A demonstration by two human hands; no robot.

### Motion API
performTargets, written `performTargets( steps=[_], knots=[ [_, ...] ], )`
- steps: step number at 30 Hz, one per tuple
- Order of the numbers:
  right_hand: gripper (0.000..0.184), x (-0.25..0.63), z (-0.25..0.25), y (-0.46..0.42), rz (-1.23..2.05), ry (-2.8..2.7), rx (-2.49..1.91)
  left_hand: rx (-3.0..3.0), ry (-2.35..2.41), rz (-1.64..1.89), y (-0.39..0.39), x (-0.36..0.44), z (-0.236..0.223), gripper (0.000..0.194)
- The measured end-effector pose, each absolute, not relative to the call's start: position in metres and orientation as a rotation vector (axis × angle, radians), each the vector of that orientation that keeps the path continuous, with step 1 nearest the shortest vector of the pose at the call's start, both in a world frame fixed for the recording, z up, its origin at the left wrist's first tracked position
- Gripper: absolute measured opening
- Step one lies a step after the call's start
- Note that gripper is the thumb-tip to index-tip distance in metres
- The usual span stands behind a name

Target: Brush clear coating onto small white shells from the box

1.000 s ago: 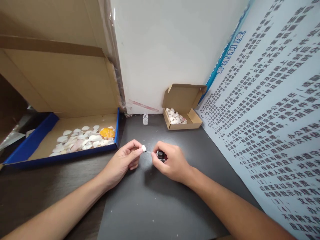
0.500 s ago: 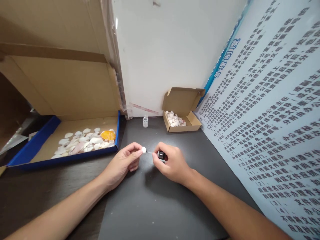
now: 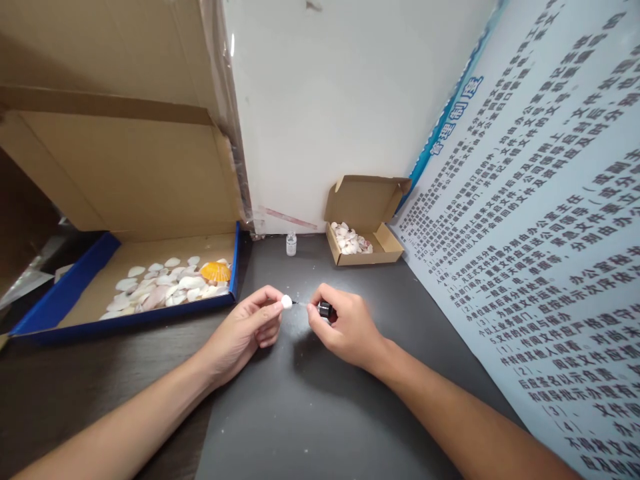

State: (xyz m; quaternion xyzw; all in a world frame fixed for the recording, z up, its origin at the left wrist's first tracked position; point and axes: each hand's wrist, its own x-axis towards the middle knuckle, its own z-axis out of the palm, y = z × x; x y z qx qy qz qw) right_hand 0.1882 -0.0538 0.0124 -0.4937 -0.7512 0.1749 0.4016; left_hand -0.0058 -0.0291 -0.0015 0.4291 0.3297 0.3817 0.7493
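My left hand [image 3: 255, 323] pinches a small white seashell [image 3: 287, 302] between thumb and fingertips, above the dark mat. Facing it, my right hand [image 3: 345, 323] is closed around a small mini drill [image 3: 325, 310] with a black body. Its thin bit points left and its dark tip reaches the shell's right edge; whether it touches or has entered the shell is too small to tell. My fingers hide most of the drill. A bright patch of light lies on the mat between the two hands.
At left, a blue-edged cardboard box [image 3: 125, 322] holds many white shells [image 3: 160, 287] and an orange scallop shell [image 3: 217, 271]. A small clear bottle [image 3: 291, 244] stands near the wall. Right of it, a small open cardboard box [image 3: 387, 245] contains more shells. A printed poster [image 3: 540, 267] borders the right side.
My right hand has shifted very slightly right with the drill, and more of the bit shows beside the shell. The left hand's pinch on the shell is nearly unchanged.
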Motion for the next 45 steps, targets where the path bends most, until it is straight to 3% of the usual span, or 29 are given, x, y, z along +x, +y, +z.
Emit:
performTargets(
  steps=[5,11,16,30,37,45],
  knots=[
    [0.015,0.188,0.011,-0.060,0.531,-1.856,-1.020,0.940,0.750,0.827,-0.027,-0.005,-0.006,0.023],
    [0.012,0.190,0.010,-0.053,0.409,-1.884,-1.252,0.942,0.777,0.814,-0.027,-0.005,-0.004,0.024],
    [0.010,0.191,0.011,-0.052,0.472,-1.910,-1.124,0.930,0.761,0.810,-0.028,-0.006,-0.003,0.024],
    [0.009,0.192,0.011,-0.048,0.439,-1.944,-1.335,0.796,0.764,0.844,-0.027,-0.007,0.001,0.025],
    [0.012,0.192,0.012,-0.055,0.565,-1.851,-0.987,0.841,0.762,0.830,-0.027,-0.006,0.000,0.027],
    [0.011,0.190,0.011,-0.052,0.502,-1.955,-1.261,0.857,0.756,0.832,-0.028,-0.006,0.001,0.027]
  ],
)
